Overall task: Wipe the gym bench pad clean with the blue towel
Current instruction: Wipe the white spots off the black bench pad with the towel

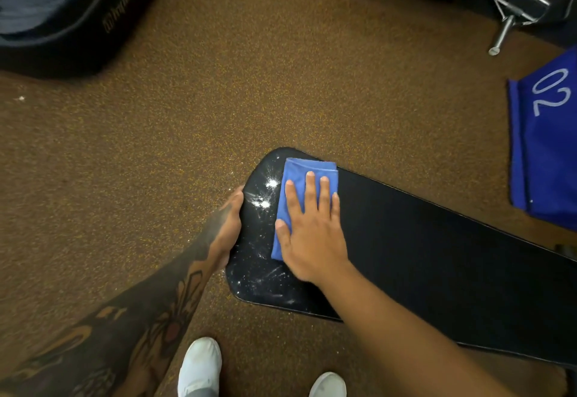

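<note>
Head view gives me a look straight down on a brown speckled floor (218, 99), which fills most of the room I can see. In the upper left corner lies a dark padded machine (62, 6), blurred. Two white shoes (199, 365) show at the bottom edge. In the upper right corner stands a metal frame (505, 21), and below it is a blue cloth (549, 146) marked "02".

The black pad (437, 256) runs from the centre out to the lower right, its rounded end pointing left. White powder (265, 196) is scattered and smeared over that end, while the stretch right of the towel looks plain black. The folded blue towel (299, 174) lies flat on the pad, just right of the thickest powder patches.

A tattooed arm reaches in from the lower left. Its left hand (229, 224) holds the pad's end rim, thumb along the edge and fingers hidden beneath. The right hand (312, 234) comes in from the lower right and lies palm down on the towel, with its fingers straight and slightly spread, pressing it flat. The palm covers the towel's near part.
</note>
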{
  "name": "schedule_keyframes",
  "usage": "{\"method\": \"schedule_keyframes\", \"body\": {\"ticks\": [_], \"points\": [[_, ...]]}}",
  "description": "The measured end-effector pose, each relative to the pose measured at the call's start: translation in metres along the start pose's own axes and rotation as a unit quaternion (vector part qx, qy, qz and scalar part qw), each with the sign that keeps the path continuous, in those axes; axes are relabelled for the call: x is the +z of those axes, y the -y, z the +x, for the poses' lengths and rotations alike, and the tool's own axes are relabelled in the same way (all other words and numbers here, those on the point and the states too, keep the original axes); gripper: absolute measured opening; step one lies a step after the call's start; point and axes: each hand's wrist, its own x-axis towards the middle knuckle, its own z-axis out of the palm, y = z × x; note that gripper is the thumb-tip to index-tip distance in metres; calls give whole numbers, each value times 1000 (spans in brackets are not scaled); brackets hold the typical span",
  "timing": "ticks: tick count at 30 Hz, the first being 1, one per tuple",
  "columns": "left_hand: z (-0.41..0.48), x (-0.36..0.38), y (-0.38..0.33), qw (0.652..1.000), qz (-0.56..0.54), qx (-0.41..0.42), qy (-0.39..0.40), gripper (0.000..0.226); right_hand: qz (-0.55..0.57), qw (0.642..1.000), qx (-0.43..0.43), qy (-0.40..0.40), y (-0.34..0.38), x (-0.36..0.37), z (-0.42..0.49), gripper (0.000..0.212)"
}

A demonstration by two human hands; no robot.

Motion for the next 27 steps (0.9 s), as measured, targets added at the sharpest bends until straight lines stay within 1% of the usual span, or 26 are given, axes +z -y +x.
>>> {"method": "schedule_keyframes", "body": {"ticks": [1, 3, 6, 8, 9, 12, 14, 15, 18, 19, 20, 21, 23, 24, 25, 27], "points": [[2, -2, 2, 1000, -4, -7, -4, 56, -3, 1000, -8, 4, -3, -1, 6, 72], [2, -1, 1, 1000, -17, -19, -7, 52, -6, 1000, -11, -3, -8, -7, 29, 73], [-1, 3, -3, 999, -38, -37, 0, 49, -6, 1000, 16, -3, -12, -17, 66, 75], [-1, 5, -3, 998, -42, -43, 7, 47, -15, 1000, 22, -7, -6, -16, 65, 75], [-1, 4, -3, 998, -44, -45, 5, 47, -18, 1000, 10, -11, -1, -14, 58, 74], [-1, 4, -5, 998, -49, -46, 0, 47, -26, 998, -64, -6, 3, -9, 33, 73], [-2, 4, -5, 997, -55, -46, -9, 47, -33, 995, -92, -5, -5, -11, 41, 72], [-2, 3, -5, 997, -57, -47, -8, 47, -28, 996, -81, -6, -8, -14, 51, 71], [-3, 4, -7, 997, -57, -50, 5, 48, 7, 1000, 23, -10, 0, -20, 77, 70], [-2, 3, -7, 997, -56, -51, 6, 48, 11, 999, 43, -13, 8, -19, 79, 71], [-3, 2, -7, 997, -61, -55, 5, 48, 10, 999, 37, -18, 16, -16, 75, 71], [-4, 2, -8, 996, -69, -60, 8, 47, 2, 1000, 8, -23, 20, -14, 68, 71], [-6, 4, -10, 994, -82, -68, 15, 46, -21, 996, -79, -20, 15, -14, 54, 71], [-8, 5, -11, 994, -87, -70, 20, 46, -27, 994, -108, -16, 8, -14, 55, 71], [-9, 6, -13, 993, -92, -71, 21, 46, -29, 993, -116, -13, 2, -16, 60, 71], [-12, 7, -15, 992, -98, -73, 26, 45, -25, 997, -72, -14, 0, -19, 76, 68]]}}
